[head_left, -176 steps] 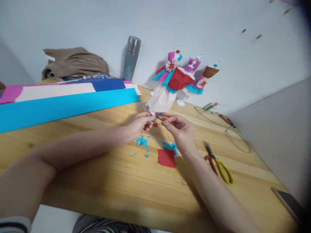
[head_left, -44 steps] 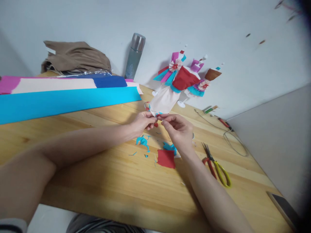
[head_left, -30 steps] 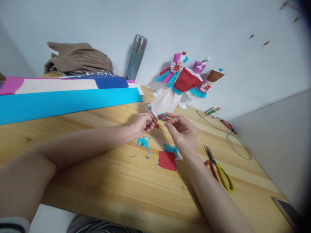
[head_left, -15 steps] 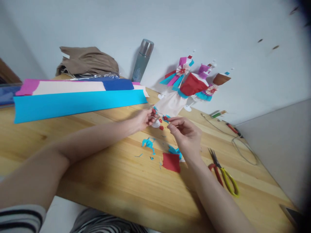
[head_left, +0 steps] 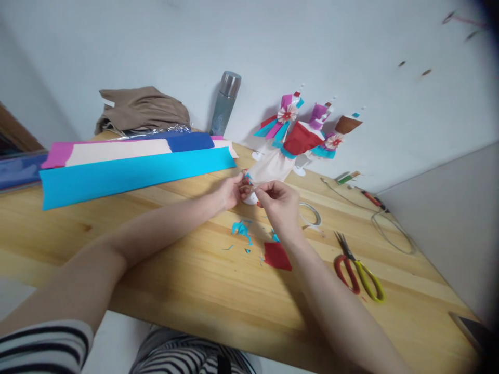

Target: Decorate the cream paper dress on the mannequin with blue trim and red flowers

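My left hand (head_left: 234, 191) has its fingers curled closed around a thin pale strand (head_left: 250, 187) with small red and blue bits at its far end. Close beside it, my right hand (head_left: 278, 203) pinches the near part of the same strand; its fingertips hide most of it. Both hands are just before the cream skirt of a small dress (head_left: 271, 167) with a red top and blue waistband. A white round base (head_left: 251, 199) shows below the fingers. Blue paper scraps (head_left: 242, 230) and a red square (head_left: 277, 256) lie nearer me on the wooden table.
Scissors (head_left: 354, 267) with red and yellow handles and a tape roll (head_left: 311, 214) lie right. Behind stand other small dressed forms (head_left: 286, 114) and a flask (head_left: 226, 104). Crepe paper (head_left: 136, 174), brown cloth (head_left: 144, 111) and a cable (head_left: 376, 226) are around.
My right hand has moved left, close to my left hand, covering the small red flower pieces seen before. The tape roll has come into sight. The whole view has shifted slightly.
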Demonstrator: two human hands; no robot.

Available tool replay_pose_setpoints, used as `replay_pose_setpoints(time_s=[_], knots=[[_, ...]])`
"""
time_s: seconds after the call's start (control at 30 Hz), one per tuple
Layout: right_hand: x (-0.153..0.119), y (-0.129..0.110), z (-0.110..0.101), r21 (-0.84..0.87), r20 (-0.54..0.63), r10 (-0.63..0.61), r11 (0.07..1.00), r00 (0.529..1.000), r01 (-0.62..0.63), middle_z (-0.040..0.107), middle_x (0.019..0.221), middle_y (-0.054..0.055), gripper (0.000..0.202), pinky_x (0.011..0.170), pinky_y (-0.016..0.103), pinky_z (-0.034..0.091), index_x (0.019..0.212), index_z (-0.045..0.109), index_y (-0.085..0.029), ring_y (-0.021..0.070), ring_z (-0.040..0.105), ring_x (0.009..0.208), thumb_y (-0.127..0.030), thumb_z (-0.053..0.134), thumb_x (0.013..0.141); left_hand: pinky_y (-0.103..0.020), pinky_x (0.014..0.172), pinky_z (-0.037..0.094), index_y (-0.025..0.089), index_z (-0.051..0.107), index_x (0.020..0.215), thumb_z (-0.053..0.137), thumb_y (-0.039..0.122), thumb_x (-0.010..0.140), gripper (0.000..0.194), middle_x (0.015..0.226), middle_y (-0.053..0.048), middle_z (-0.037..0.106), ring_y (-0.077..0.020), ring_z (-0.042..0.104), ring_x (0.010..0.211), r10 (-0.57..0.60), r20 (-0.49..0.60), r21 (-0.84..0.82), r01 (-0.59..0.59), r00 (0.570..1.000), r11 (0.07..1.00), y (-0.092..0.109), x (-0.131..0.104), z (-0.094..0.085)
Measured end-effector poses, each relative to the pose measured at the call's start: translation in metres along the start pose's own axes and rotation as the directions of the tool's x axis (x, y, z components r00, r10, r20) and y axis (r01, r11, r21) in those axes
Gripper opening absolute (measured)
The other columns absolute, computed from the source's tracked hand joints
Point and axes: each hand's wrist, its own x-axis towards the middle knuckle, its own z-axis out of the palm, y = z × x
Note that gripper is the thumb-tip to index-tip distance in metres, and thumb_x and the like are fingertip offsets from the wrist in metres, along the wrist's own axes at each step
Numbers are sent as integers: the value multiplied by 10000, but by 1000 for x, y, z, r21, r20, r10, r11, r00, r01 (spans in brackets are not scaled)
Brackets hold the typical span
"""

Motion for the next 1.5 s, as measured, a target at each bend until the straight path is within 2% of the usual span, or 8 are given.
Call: replay_pose_setpoints(time_s=[0.3, 0.43, 0.63, 0.83, 1.0, 1.17, 1.37, 1.5], knots=[[0, -5, 15, -130, -204, 17, 990, 979, -44, 638, 561, 11, 129, 489, 269, 351, 643, 657, -189, 132, 495, 474, -300, 628, 700, -200, 450, 342, 146, 587, 805, 456, 225, 1017, 262, 623, -1, 567, -87, 530, 498, -17, 31, -27, 17, 999, 999, 3, -1, -4], [4, -6, 23, -208, -253, 31, 974, 967, -86, 645, 561, 16, 147, 506, 268, 355, 666, 662, -183, 140, 510, 487, -313, 617, 717, -214, 469, 362, 153, 610, 851, 478, 164, 987, 190, 620, -4, 584, -104, 558, 506, -8, 75, -85, 14, 997, 996, 0, 4, -10], [1, -10, 27, -299, -296, 19, 948, 955, -111, 564, 504, -20, 148, 503, 270, 309, 673, 664, -182, 133, 445, 474, -315, 623, 723, -207, 460, 368, 151, 622, 856, 502, 146, 972, 167, 635, -9, 616, -105, 580, 507, -4, 124, -103, 17, 992, 995, -3, 10, -17], [-9, -15, 29, -129, -243, 50, 988, 969, -84, 437, 471, -61, 168, 486, 266, 287, 668, 670, -178, 114, 382, 461, -338, 646, 714, -210, 467, 390, 136, 629, 824, 524, 124, 949, 163, 658, -15, 636, -96, 584, 521, 9, 135, -116, 7, 991, 993, -5, 12, -19], [-5, -12, 27, -271, -298, -25, 961, 954, -60, 477, 502, -47, 149, 496, 269, 289, 676, 671, -189, 120, 391, 480, -319, 619, 725, -211, 457, 388, 133, 625, 820, 475, 167, 981, 223, 631, -16, 617, -103, 590, 530, -62, 160, -115, 81, 985, 990, -3, 11, -20], [-3, -13, 32, -330, -258, -36, 942, 966, -53, 454, 473, -55, 147, 493, 275, 289, 661, 667, -203, 127, 407, 466, -329, 629, 724, -220, 457, 385, 138, 609, 789, 480, 161, 979, 231, 635, -24, 627, -107, 589, 510, -121, 176, -122, 144, 977, 982, -1, 10, -20], [-3, -10, 33, -25, -195, 166, 984, 967, -174, 656, 597, 13, 123, 533, 289, 437, 678, 657, -195, 160, 584, 527, -314, 686, 690, -214, 443, 397, 130, 628, 800, 461, 189, 989, 259, 643, -35, 649, -108, 603, 514, -144, 184, -118, 167, 972, 979, 0, 11, -22], [-14, -7, 25, -78, -194, 52, 995, 980, -69, 647, 625, 7, 135, 554, 291, 456, 682, 640, -205, 157, 586, 559, -326, 672, 736, -231, 464, 448, 107, 652, 806, 454, 179, 968, 266, 674, -65, 677, -133, 633, 550, -150, 214, -119, 178, 965, 977, 0, 11, -26]])
